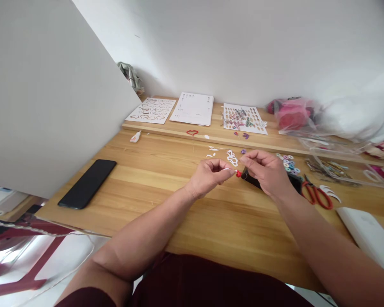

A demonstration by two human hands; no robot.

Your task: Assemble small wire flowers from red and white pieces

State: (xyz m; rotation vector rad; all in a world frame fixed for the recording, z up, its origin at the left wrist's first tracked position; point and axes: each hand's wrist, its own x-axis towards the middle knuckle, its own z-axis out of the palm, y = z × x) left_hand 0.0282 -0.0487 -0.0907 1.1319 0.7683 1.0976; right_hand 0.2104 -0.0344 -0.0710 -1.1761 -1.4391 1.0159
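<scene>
Fingertips (231,172) pinched, left hand (211,175) holds red piece (238,174).

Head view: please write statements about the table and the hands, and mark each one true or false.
1. A small red piece is close to the left hand. True.
2. The black phone lies right of the scissors. False: the phone lies left of them.
3. The scissors are red-handled. True.
4. The right hand holds the small white bottle. False: the bottle is on the table, apart from both hands.
5. White sheets lie on the raised ledge. True.
</scene>
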